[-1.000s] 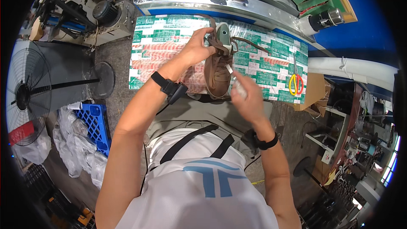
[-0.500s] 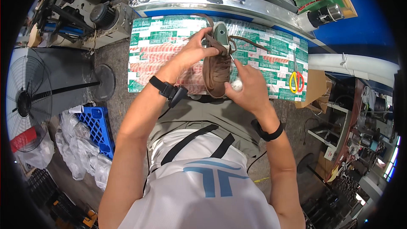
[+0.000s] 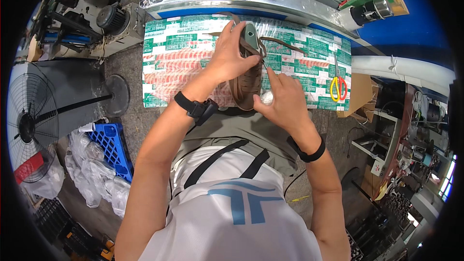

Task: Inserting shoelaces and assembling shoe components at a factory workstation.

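At upper centre, my left hand [image 3: 229, 55] grips the shoe [image 3: 245, 87] between thumb and fingers; my right hand [image 3: 286, 99] curls around a white tool [image 3: 267, 98]. I'd brace firmly, steering lightly.

Worn: white shirt [image 3: 232, 244] with blue emblem [image 3: 238, 209], two legs beneath a curved bar; two slanting black straps [image 3: 213, 163]; grey-green trousers [image 3: 241, 128]. Left wristband [image 3: 183, 101]: black, boxy black module [image 3: 207, 112] attached. Right wristband [image 3: 313, 152]: plain black. Forearms [image 3: 162, 137] bare.
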Demonstrator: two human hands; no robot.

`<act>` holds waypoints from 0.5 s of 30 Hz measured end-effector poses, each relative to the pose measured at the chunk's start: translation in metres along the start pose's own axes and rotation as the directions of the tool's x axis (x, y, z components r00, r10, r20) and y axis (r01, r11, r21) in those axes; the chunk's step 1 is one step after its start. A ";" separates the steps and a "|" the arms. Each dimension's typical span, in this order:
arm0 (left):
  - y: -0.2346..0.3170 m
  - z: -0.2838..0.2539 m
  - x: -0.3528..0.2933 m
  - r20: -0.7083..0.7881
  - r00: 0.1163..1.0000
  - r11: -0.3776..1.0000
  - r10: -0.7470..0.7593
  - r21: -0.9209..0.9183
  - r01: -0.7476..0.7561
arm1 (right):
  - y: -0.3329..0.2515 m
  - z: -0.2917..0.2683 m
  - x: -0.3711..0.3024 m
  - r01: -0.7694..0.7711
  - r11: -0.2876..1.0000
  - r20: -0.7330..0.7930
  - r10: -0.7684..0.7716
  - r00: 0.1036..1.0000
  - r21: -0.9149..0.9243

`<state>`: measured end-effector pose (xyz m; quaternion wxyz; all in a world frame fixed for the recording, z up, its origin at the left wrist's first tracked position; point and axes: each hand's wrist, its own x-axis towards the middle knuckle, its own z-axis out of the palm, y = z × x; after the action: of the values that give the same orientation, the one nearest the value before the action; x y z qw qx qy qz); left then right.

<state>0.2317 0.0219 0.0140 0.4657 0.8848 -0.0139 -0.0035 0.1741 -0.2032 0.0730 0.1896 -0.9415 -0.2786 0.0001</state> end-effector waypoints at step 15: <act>-0.002 0.020 0.019 0.026 0.999 0.999 0.045 -0.013 -0.045 | -0.005 -0.010 -0.009 -0.031 0.995 0.024 0.029 0.999 0.096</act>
<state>0.2499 0.0060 0.0014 0.4711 0.8812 -0.0401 -0.0046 0.1647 -0.2078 0.0834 0.2317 -0.9353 -0.2661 0.0268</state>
